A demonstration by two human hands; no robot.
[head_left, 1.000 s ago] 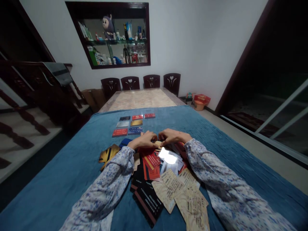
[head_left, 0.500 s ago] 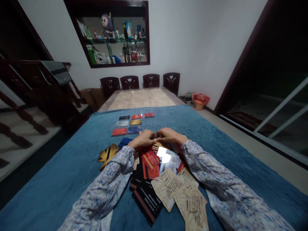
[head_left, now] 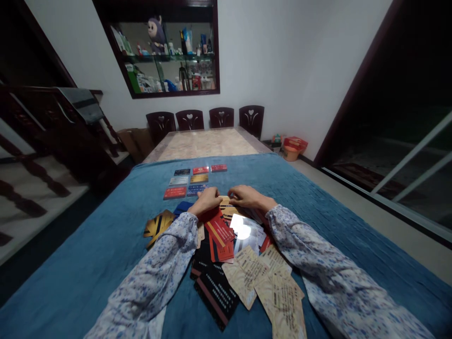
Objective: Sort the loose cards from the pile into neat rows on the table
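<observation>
My left hand curls over the upper left of a loose heap of cards, above some red cards and beside a blue card. Across a small gap, my right hand bends its fingers down at a gold card. Both hands have their fingers closed, and what lies under the fingertips is hidden. Nearer to me in the heap are white cards, one with a bright glare, black cards and beige patterned cards. Gold-and-black cards lie left of my left forearm.
Beyond my hands, cards sit in short rows: red, dark blue, silver, gold, black and two more red ones. A blue cloth covers the near table. Several chairs stand at the far end.
My hands, earlier touching at the fingertips, have drawn slightly apart. My left hand has shifted left and a little forward, and more of the gold card shows between them.
</observation>
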